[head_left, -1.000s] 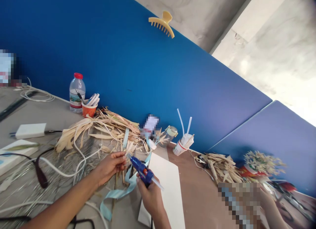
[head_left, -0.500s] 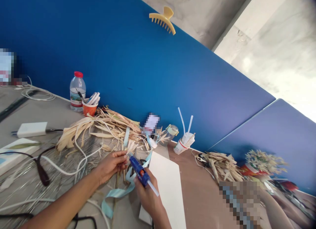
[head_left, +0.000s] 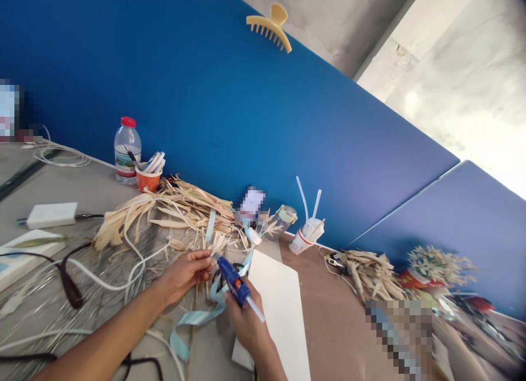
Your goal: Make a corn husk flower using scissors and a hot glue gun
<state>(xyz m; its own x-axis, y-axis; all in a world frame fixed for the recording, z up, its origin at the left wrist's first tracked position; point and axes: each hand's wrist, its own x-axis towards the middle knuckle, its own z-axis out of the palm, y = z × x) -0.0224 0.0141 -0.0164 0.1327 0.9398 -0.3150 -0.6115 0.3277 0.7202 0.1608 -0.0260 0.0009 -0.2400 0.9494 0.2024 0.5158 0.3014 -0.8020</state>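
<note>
My right hand (head_left: 245,318) is wrapped round a blue glue gun (head_left: 230,276) with a clear glue stick poking from its back end. The gun's nozzle points up and left, close to the fingertips of my left hand (head_left: 188,272). Those fingers are pinched together on a pale dried husk piece (head_left: 221,243); whether the nozzle touches it I cannot tell. Under and beside the gun curls a light blue ribbon (head_left: 197,317). Behind my left hand lies a heap of dried corn husks (head_left: 193,203).
White cables, a power strip (head_left: 30,255) and many thin wires (head_left: 82,293) cover the left. A bottle (head_left: 127,159), an orange cup (head_left: 148,178) and a cup with glue sticks (head_left: 302,241) stand along the blue partition (head_left: 184,96). A white board (head_left: 279,304) lies right; another person's arm (head_left: 460,348) shows far right.
The glue gun and my right hand have shifted very slightly, the nozzle staying by my left fingertips. The view has tilted a little. At far right the other person's arm has moved slightly.
</note>
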